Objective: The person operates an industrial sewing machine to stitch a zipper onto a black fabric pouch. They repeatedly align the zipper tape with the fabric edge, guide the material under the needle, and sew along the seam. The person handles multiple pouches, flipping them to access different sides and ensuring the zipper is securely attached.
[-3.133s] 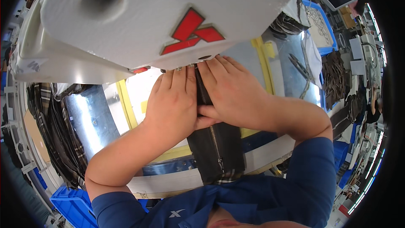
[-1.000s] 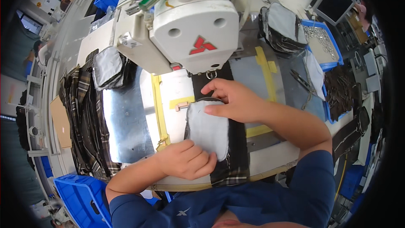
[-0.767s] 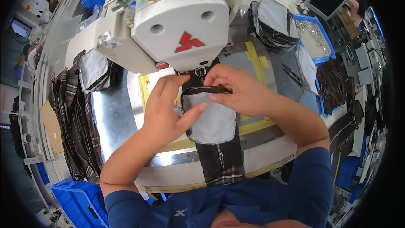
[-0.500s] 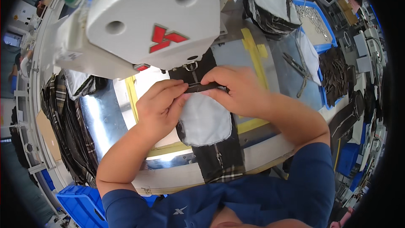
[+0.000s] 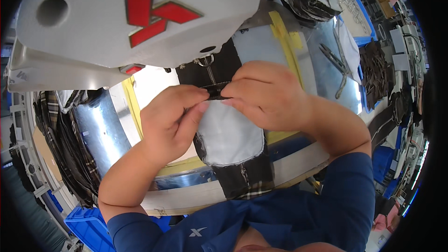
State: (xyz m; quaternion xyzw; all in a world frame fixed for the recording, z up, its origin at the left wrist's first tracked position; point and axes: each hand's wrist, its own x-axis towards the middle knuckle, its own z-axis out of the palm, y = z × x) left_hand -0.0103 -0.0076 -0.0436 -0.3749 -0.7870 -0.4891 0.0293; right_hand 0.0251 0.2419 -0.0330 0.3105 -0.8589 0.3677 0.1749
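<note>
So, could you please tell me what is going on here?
A person in a dark blue top is pinching the dark upper edge of a grey fabric piece with the left hand and the right hand. The piece lies over a dark strip that runs toward a white machine head. Folded dark fabric lies to the left, metal snips to the right.
</note>
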